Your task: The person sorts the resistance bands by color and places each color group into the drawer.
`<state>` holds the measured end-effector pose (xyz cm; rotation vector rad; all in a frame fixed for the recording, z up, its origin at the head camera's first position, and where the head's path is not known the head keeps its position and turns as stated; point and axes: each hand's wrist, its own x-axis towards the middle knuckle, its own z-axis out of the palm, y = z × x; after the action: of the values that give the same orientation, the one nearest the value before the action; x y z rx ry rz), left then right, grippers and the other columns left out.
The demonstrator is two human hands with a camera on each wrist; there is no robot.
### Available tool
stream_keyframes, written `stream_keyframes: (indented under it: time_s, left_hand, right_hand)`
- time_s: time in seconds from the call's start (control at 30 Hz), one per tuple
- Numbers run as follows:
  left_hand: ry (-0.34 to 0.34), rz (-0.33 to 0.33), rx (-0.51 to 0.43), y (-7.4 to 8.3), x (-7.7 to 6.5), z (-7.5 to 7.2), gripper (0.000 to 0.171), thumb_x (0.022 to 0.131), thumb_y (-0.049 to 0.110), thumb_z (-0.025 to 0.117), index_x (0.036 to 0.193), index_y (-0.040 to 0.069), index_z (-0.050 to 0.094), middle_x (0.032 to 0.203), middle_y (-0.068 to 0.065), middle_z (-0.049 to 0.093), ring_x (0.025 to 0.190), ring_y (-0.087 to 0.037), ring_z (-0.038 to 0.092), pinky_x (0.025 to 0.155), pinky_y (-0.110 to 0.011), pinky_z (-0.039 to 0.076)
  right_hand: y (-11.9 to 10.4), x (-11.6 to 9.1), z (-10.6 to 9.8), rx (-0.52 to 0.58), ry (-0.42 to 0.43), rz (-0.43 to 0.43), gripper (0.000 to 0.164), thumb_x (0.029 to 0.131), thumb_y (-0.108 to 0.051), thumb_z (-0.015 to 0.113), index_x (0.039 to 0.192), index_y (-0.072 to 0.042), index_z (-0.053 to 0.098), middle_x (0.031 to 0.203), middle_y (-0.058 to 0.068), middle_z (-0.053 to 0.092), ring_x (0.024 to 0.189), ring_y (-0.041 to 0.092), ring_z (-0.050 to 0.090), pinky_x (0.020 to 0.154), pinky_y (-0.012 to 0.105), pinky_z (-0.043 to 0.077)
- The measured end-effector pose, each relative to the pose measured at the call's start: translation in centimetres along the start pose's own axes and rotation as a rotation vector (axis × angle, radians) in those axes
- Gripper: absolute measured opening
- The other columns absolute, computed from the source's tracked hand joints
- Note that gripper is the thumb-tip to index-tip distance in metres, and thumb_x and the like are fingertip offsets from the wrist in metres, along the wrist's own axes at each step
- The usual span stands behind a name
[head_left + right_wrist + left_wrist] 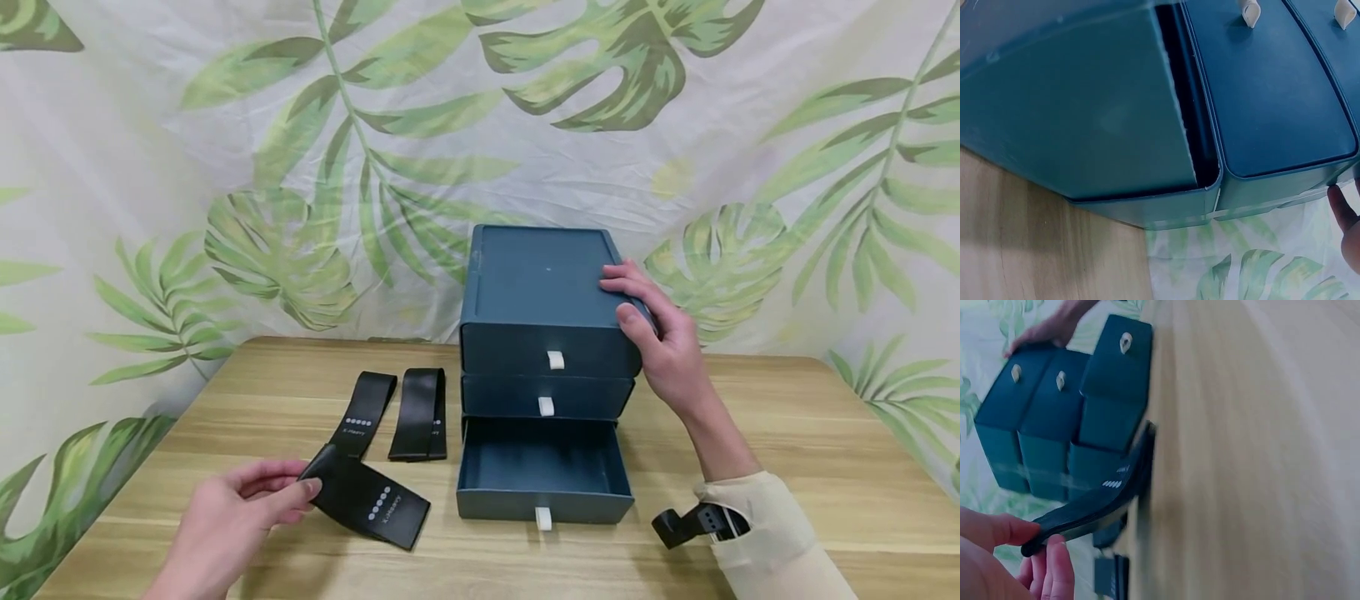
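Between thumb and fingers my left hand (243, 508) pinches one end of a flat black resistance band (378, 504) printed "X-Heavy". The band's free end slants down to the right, in front of the drawer unit. My right hand (667, 342) rests on the right top edge of the dark blue three-drawer unit (543, 275), fingers on the lid and side. The unit's bottom drawer (543, 504) is pulled out, its visible floor bare. Its upper two drawers are closed. In the left wrist view the pinched band (1097, 500) bends upward toward the pulled-out drawer (1116, 381).
Two more folded black bands, one (363, 408) partly behind the held one and another (423, 412), lie left of the unit on the wooden table (300, 383). Each drawer has a white pull tab (555, 360). A leaf-patterned cloth (420, 108) hangs behind.
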<state>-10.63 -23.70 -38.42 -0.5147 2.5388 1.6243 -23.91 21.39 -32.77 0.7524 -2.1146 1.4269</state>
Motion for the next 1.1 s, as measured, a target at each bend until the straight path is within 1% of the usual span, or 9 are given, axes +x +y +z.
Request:
stream_keyframes:
  time_s: [0.07,0.17,0.33,0.43,0.57,0.7,0.83,0.97,1.1]
  left_hand:
    - [0.008,0.018,-0.045,0.8,-0.4,0.3,0.054,0.095,0.027,0.082,0.136,-0.005,0.065,0.098,0.004,0.078,0.08,-0.013,0.077,0.076,-0.025,0.062]
    - [0.021,0.048,-0.068,2.1,-1.0,0.6,0.055,0.094,0.032,0.083,0.136,0.0,0.067,0.097,0.006,0.079,0.081,-0.017,0.077,0.08,-0.024,0.061]
    - [0.018,0.101,-0.11,5.1,-1.8,0.8,0.056,0.091,0.037,0.085,0.135,0.006,0.069,0.1,0.011,0.081,0.084,-0.017,0.079,0.085,-0.021,0.057]
    - [0.005,0.134,-0.149,7.0,-2.2,1.3,0.055,0.092,0.035,0.085,0.135,0.006,0.069,0.098,0.011,0.081,0.083,-0.015,0.079,0.085,-0.02,0.058]
    - [-0.011,0.182,-0.212,9.4,-2.9,2.4,0.05,0.092,0.03,0.086,0.132,0.004,0.071,0.096,0.009,0.081,0.081,-0.014,0.078,0.081,-0.023,0.061]
    - [-0.042,0.231,-0.286,11.6,-3.6,3.9,0.042,0.092,0.022,0.085,0.127,0.002,0.073,0.1,0.004,0.082,0.08,-0.015,0.078,0.079,-0.027,0.063]
    - [-0.087,0.289,-0.341,13.3,-4.2,6.0,0.035,0.093,0.015,0.084,0.123,0.001,0.075,0.103,-0.005,0.08,0.079,-0.019,0.077,0.078,-0.028,0.064]
    - [-0.136,0.315,-0.347,14.4,-4.6,8.2,0.028,0.093,0.014,0.083,0.118,0.005,0.078,0.103,-0.011,0.078,0.081,-0.022,0.078,0.077,-0.029,0.064]
    - [-0.194,0.33,-0.376,14.9,-4.7,10.7,0.02,0.092,0.01,0.083,0.112,0.007,0.08,0.1,-0.013,0.077,0.081,-0.022,0.078,0.076,-0.03,0.065]
  right_hand:
    - [0.0,0.0,0.0,-0.002,-0.001,-0.001,0.035,0.11,-0.015,0.052,0.14,-0.004,0.066,0.16,0.008,0.054,0.164,0.026,0.027,0.129,0.023,0.026]
    - [-0.1,0.1,0.1,-0.002,-0.004,-0.002,0.035,0.11,-0.015,0.052,0.141,-0.004,0.065,0.16,0.008,0.054,0.164,0.025,0.027,0.129,0.023,0.026]
    - [-0.2,0.1,0.2,0.001,-0.006,0.001,0.036,0.11,-0.015,0.051,0.141,-0.004,0.065,0.16,0.008,0.054,0.165,0.026,0.026,0.13,0.025,0.025]
    - [-0.1,0.1,0.2,0.002,-0.007,-0.003,0.036,0.11,-0.015,0.051,0.141,-0.004,0.065,0.16,0.008,0.054,0.165,0.027,0.026,0.131,0.025,0.025]
    - [-0.1,0.2,0.2,0.0,-0.009,-0.015,0.035,0.11,-0.014,0.052,0.141,-0.005,0.065,0.16,0.009,0.054,0.165,0.029,0.026,0.13,0.024,0.025]
    - [-0.1,0.2,0.2,0.0,-0.01,-0.015,0.035,0.11,-0.014,0.052,0.141,-0.005,0.065,0.16,0.008,0.054,0.165,0.029,0.026,0.13,0.023,0.025]
    - [-0.1,0.2,0.2,-0.002,-0.007,-0.002,0.035,0.11,-0.015,0.052,0.141,-0.005,0.065,0.161,0.008,0.053,0.165,0.027,0.026,0.13,0.024,0.025]
    - [-0.2,0.1,0.1,-0.006,-0.003,0.01,0.035,0.11,-0.015,0.051,0.141,-0.005,0.065,0.161,0.008,0.054,0.165,0.027,0.026,0.131,0.024,0.024]
    - [-0.1,0.0,0.0,0.001,-0.002,0.009,0.035,0.11,-0.015,0.051,0.141,-0.004,0.065,0.161,0.008,0.053,0.165,0.028,0.026,0.13,0.024,0.024]
